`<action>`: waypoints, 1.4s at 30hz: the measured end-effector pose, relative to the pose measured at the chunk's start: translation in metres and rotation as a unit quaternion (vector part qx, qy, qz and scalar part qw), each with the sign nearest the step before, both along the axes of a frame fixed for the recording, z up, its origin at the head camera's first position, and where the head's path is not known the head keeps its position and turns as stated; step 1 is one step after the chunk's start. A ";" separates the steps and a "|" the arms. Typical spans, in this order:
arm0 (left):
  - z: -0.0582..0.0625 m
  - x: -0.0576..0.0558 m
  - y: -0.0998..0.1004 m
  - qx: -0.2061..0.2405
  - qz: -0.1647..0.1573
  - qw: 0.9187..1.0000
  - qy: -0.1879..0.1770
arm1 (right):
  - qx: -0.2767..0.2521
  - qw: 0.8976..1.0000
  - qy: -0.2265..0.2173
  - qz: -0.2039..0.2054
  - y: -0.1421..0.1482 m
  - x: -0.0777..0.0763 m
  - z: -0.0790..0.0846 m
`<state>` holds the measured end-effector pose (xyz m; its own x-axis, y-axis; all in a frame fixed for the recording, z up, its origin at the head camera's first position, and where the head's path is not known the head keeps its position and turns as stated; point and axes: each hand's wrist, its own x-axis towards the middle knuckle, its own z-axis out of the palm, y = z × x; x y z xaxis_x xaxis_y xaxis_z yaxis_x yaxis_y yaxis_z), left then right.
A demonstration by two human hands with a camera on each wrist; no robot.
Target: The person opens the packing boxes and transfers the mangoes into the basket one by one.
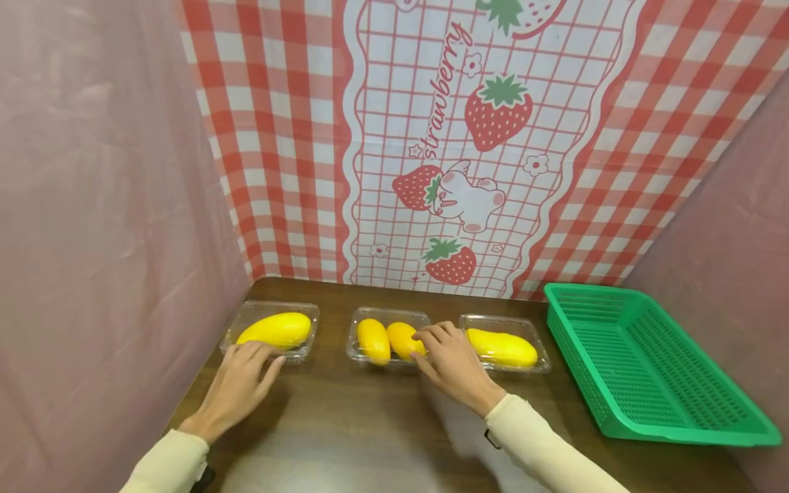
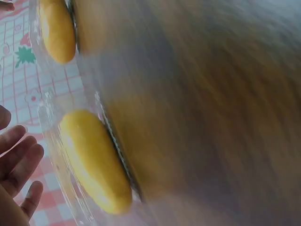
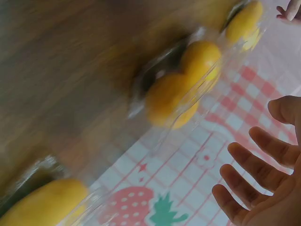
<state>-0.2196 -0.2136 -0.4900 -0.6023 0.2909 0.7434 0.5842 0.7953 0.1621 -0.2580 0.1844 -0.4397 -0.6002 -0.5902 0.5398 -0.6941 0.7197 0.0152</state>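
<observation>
Three clear plastic boxes stand in a row on the brown table. The left box [image 1: 315, 316] contains one long yellow mango [image 1: 280, 330], the middle box [image 1: 394, 312] two smaller mangoes [image 1: 373, 339], and the right box [image 1: 502, 320] another long mango [image 1: 502, 348]. My left hand [image 1: 237, 387] is at the near edge of the left box, holding nothing, its fingers loosely bent in the left wrist view. Between the middle and right boxes hovers my right hand [image 1: 455, 363], overlapping both in the head view. In the right wrist view its fingers [image 3: 256, 162] are spread and hold nothing.
A green plastic basket [image 1: 647, 373] with slotted walls sits at the right end of the table [image 1: 333, 424]. Behind the table hangs a red checked cloth with strawberries [image 1: 498, 113]. Pink curtains [image 1: 111, 205] close off both sides.
</observation>
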 end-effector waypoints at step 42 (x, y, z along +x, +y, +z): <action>-0.009 0.018 -0.089 0.322 0.088 0.834 -0.440 | 0.090 0.994 0.005 0.053 -0.190 -0.012 0.003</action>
